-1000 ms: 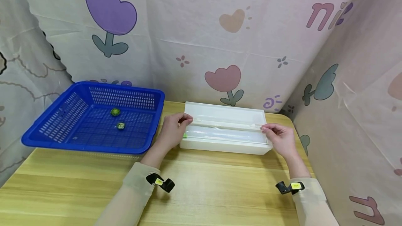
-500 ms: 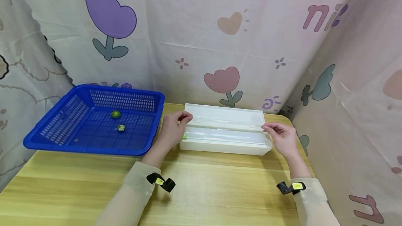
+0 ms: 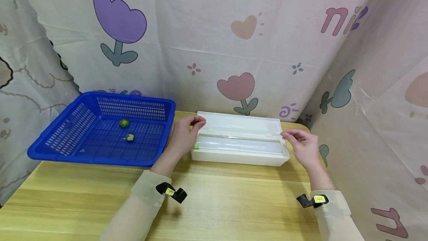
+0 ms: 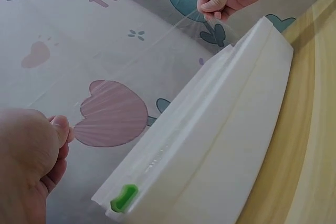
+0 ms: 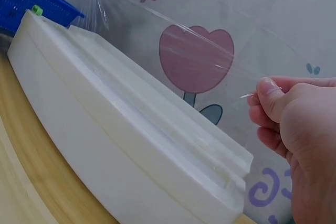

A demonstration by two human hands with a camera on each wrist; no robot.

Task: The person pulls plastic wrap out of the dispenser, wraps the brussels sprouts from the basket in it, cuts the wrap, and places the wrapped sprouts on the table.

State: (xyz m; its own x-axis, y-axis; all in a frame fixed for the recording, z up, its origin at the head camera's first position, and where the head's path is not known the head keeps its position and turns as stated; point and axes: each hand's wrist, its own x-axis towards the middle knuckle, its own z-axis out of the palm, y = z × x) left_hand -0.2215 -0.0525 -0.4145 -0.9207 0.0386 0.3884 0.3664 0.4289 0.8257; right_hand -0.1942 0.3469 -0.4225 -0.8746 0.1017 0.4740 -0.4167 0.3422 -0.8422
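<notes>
Patterned curtain (image 3: 200, 21) right across the top and both flanks, wood-grain table (image 3: 234, 200) filling the bottom. The blue basket (image 3: 103, 142) sits at the left of the frame, and just right of centre there's the white box (image 3: 239, 158), its lid tipped up at the back and a pale roll (image 3: 239, 144) showing inside.

And here's the action: clear film (image 5: 210, 41), strung between two hands above that box, bunched into folds at the left end in the right wrist view. The left hand (image 3: 182, 133), centre of the frame, has thumb and fingertips closed together on one end; the right hand (image 3: 305, 146), over at the right, pinches the other, no gap to speak of in either grip.

Now look, both hands have crept up from the box over the last second, the right one edging outward too! That lift looks to be drawing the film clear, and keeping it stretched seems to hang on both pinches holding.

Down among the small stuff, two green vegetables (image 3: 124, 123) lie apart in the basket, and a green tab (image 4: 124, 198) marks the box's near corner, bottom centre-left of the left wrist view.
</notes>
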